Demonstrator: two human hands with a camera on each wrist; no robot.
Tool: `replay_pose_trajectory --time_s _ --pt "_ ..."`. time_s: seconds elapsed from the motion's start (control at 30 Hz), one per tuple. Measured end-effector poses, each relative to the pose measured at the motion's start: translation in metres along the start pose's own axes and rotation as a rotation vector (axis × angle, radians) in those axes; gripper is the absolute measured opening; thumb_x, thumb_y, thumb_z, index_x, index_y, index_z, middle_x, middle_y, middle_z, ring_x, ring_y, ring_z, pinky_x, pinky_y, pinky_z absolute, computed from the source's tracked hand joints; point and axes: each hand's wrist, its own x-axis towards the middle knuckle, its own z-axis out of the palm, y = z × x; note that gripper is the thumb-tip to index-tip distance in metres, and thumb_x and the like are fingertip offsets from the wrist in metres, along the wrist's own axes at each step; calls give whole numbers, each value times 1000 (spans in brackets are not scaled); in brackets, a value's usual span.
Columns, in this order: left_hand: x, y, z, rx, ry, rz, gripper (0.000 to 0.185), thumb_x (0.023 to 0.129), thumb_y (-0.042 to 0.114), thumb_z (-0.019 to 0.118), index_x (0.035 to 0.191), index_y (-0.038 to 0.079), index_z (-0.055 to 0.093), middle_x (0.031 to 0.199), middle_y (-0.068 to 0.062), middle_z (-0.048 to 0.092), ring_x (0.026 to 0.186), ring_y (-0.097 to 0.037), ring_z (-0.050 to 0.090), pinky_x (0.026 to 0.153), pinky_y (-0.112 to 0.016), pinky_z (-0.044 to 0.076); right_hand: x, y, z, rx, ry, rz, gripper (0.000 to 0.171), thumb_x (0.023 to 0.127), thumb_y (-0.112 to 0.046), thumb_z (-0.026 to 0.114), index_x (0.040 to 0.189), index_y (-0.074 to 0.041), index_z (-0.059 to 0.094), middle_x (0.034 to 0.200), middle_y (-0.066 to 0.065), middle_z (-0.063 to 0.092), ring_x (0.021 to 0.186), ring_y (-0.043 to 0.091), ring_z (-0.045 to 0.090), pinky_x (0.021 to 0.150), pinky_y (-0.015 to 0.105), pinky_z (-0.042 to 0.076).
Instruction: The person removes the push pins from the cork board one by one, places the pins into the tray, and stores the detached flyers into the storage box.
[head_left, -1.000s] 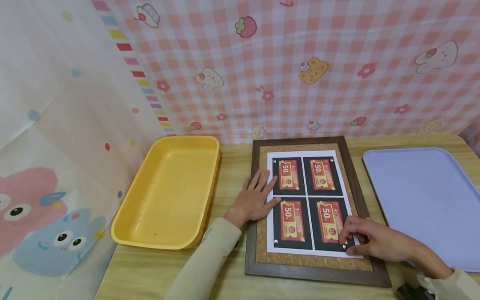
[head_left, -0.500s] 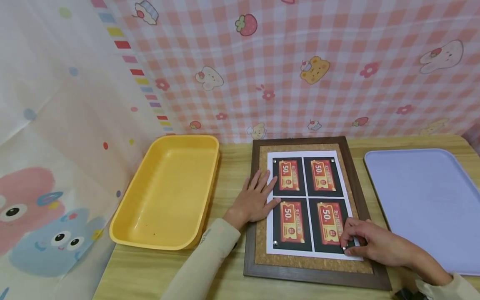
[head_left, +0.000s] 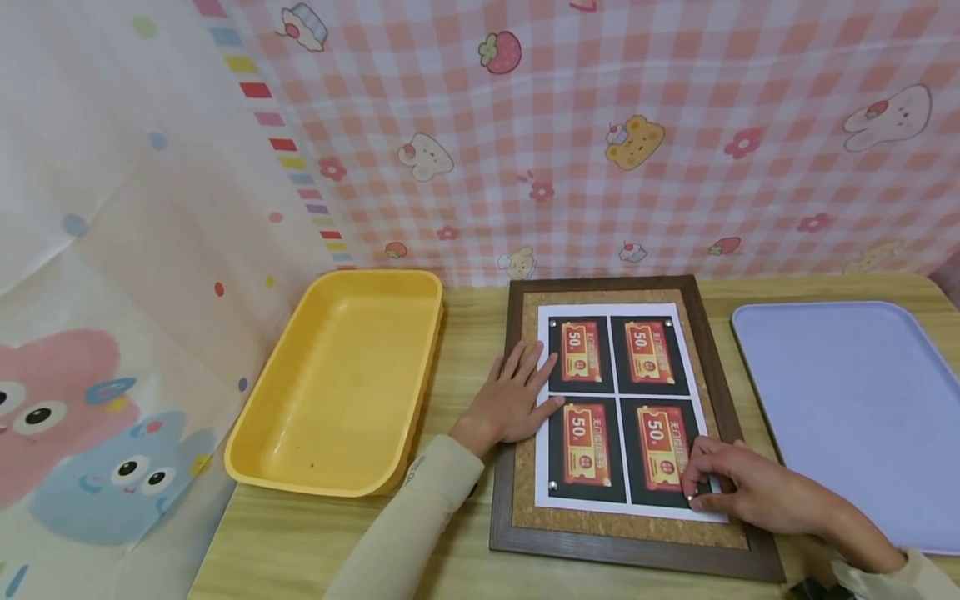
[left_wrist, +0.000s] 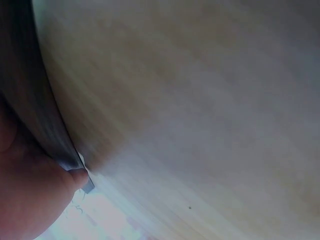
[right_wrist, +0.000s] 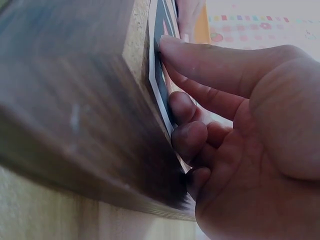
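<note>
A white sheet (head_left: 618,397) printed with red 50 tickets on black panels lies on a cork board (head_left: 626,527) with a dark wooden frame. Silver thumbtacks sit at its upper left (head_left: 552,323), upper right and lower left corners. My right hand (head_left: 753,492) pinches another silver thumbtack (head_left: 691,498) at the lower right corner, mostly hidden by thumb and index finger. In the right wrist view, the thumb (right_wrist: 210,62) reaches over the sheet's edge. My left hand (head_left: 510,404) rests with spread fingers on the frame's left side and the sheet's left edge.
A yellow plastic tray (head_left: 236,467) stands left of the board, and a flat lavender tray (head_left: 847,392) lies to its right. Both rest on a wood-grain table (head_left: 465,329). A pink checked cloth (head_left: 555,108) hangs behind, with a white printed cloth at the left.
The right thumb and fingers have closed in slightly on the lower right thumbtack, covering more of it. My left hand has stayed in place. The head view has shifted slightly.
</note>
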Motion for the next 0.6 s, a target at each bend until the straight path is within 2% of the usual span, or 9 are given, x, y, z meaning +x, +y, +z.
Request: replay_pose_trajectory --time_s 0.33,0.6 --pt "1 0 2 4 5 1 69 102 62 16 160 28 0 168 1 -7 153 -24 -10 123 -49 8 -1 -1 1 -23 24 -66 12 91 -25 71 91 -32 61 92 -19 50 81 -1 44 70 24 17" --pt "2 1 2 16 3 -9 71 101 64 16 160 29 -1 168 2 -8 153 -23 -11 123 -49 8 -1 -2 3 -25 46 -100 20 88 -17 73 91 -32 60 93 -18 51 86 1 47 70 24 18"
